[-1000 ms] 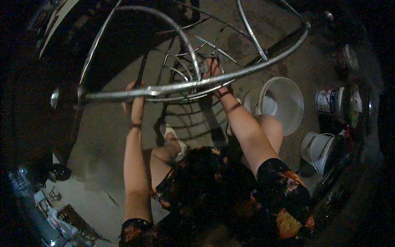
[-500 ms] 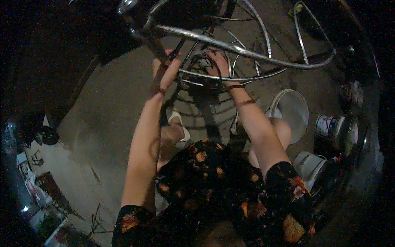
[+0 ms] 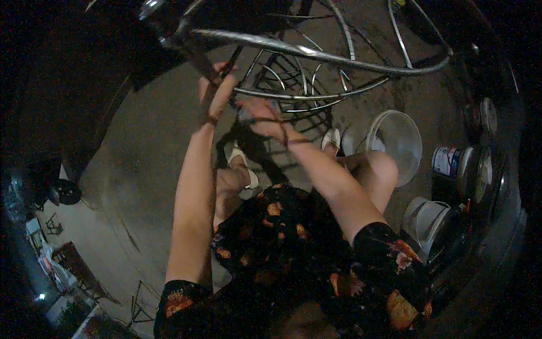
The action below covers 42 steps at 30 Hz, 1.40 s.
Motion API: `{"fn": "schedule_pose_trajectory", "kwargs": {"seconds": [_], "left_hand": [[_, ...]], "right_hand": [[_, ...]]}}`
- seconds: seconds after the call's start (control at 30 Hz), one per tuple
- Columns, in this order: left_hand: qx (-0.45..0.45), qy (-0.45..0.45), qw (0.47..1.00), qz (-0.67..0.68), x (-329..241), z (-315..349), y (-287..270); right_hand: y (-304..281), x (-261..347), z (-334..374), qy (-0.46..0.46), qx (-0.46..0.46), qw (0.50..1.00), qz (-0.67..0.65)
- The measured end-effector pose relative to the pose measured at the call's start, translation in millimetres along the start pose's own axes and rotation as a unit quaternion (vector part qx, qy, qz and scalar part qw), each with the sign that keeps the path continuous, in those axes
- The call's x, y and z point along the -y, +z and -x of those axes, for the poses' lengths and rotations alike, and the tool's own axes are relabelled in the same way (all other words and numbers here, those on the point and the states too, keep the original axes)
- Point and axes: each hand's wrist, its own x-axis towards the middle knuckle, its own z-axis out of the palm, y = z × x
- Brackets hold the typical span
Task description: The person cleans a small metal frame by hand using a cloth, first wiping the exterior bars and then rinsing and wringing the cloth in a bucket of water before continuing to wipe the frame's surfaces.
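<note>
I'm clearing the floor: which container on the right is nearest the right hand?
The large translucent bucket beside the right knee, closest to the right hand; the white tub with a printed label and the smaller white pail are farther right.

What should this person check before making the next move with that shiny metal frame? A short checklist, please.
1. Left hand closed on the metal frame: ok.
2. Right hand firmly gripping: cannot tell; it is blurred.
3. Translucent bucket apart from the metal frame: ok, it sits off to the right.
4. White shoes clear of the metal frame: cannot tell; depth is unclear.
5. Good light: not ok; the scene looks dim.
</note>
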Motion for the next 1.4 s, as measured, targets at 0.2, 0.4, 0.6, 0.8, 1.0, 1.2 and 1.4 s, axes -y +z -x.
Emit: {"fn": "schedule_pose_trajectory", "kwargs": {"seconds": [0.2, 0.4, 0.6, 0.8, 1.0, 1.2, 1.4], "left_hand": [[0.131, -0.013, 0.990, 0.053, -8.8, 3.8, -19.3], [0.315, -0.049, 0.936, -0.148, 29.7, 10.0, -43.8], [0.304, -0.176, 0.905, -0.239, 67.2, 1.7, -24.3], [0.283, -0.063, 0.939, -0.184, 94.6, -17.8, 11.7], [0.138, -0.040, 0.982, -0.123, 58.8, -27.6, 49.3], [0.018, -0.044, 0.990, -0.131, 77.3, -48.5, 76.6], [-0.068, -0.077, 0.988, -0.119, 60.3, -42.3, 93.9]], "right_hand": [[-9.7, 3.9, -10.9, 0.154, -0.039, 0.958, -0.240], [-1.3, -18.4, 3.0, 0.071, -0.111, 0.991, -0.032], [-65.8, -38.8, -2.1, -0.041, -0.128, 0.972, -0.192], [-105.6, -67.5, -13.2, 0.042, -0.153, 0.980, -0.121], [-106.6, -76.8, -15.6, 0.220, -0.051, 0.966, -0.123], [-64.2, -103.0, -21.0, 0.033, -0.080, 0.996, -0.028], [-137.9, -10.7, -2.4, 0.093, 0.013, 0.995, -0.013]]}}
